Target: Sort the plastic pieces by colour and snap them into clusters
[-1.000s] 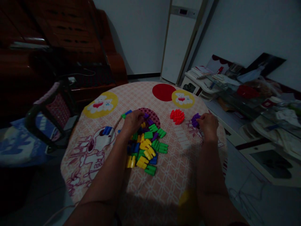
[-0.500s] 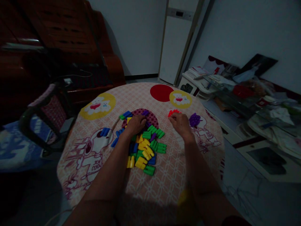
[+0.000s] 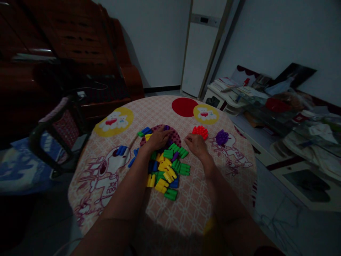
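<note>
Over the far part of the loose plastic toy blocks, my left hand (image 3: pixel 159 138) reaches with its fingers stretched out, close to a purple block (image 3: pixel 166 128). Whether it touches that block, I cannot tell. My right hand (image 3: pixel 196 145) is just in front of a red cluster of joined blocks (image 3: pixel 200 132). Its fingers are curled together, with nothing visible in them. To the right lies a purple cluster of joined blocks (image 3: pixel 222 137). Yellow blocks (image 3: pixel 165 165), green blocks (image 3: pixel 181 167) and blue blocks (image 3: pixel 174 182) lie in a heap; my left forearm hides part of it.
A patterned cloth covers the round table (image 3: pixel 183 213). One blue piece (image 3: pixel 122 150) lies apart at the left. A chair (image 3: pixel 61 131) stands left of the table, a wooden sofa (image 3: pixel 128 78) behind it. A cluttered cabinet (image 3: pixel 245 124) is at the right.
My right hand has come away from the red cluster, moving left and nearer to me; the cluster now shows more fully. The fingers of my left hand have stretched out to the right.
</note>
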The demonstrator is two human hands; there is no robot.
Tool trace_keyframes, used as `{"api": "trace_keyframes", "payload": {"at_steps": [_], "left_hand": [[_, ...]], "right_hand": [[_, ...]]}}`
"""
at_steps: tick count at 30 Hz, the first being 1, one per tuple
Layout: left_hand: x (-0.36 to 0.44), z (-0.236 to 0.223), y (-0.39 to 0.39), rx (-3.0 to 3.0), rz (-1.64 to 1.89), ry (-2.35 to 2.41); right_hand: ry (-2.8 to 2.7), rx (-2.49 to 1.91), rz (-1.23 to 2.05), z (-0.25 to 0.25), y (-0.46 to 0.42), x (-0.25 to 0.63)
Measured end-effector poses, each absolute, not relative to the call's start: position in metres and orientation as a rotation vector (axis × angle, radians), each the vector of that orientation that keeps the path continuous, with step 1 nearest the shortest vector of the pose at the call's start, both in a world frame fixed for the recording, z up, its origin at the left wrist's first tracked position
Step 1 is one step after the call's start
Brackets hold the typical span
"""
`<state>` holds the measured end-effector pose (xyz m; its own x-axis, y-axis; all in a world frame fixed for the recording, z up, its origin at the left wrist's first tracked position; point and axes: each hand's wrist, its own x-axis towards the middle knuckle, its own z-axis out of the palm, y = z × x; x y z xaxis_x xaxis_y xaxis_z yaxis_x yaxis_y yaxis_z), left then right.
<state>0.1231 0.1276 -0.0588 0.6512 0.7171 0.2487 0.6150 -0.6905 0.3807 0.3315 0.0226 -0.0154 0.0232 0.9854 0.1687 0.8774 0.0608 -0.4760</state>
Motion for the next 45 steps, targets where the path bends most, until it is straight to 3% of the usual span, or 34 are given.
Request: {"api": "trace_keyframes", "payload": {"at_steps": [5,15,19,24,33,45], "left_hand": [[0.133,-0.046,0.140,2.630,0.330,1.185],[0.130,-0.043,0.143,2.344,0.669,1.469],[0.136,-0.022,0.115,2.155,0.887,1.235],[0.153,-0.014,0.087,1.798,0.909,0.834],[0.158,-0.016,0.077,1.832,0.914,0.936],[0.130,-0.006,0.087,2.005,0.904,1.006]], "right_hand": [[-1.872,-1.807,0.335,-0.023,0.025,0.331],[-1.766,-1.630,0.362,-0.036,0.031,0.323],[-1.719,-1.499,0.370,-0.034,0.031,0.316],[-1.762,-1.371,0.255,-0.027,0.029,0.315],[-1.799,-1.540,0.178,-0.002,0.018,0.317],[-1.335,-1.863,0.243,0.012,0.004,0.422]]}}
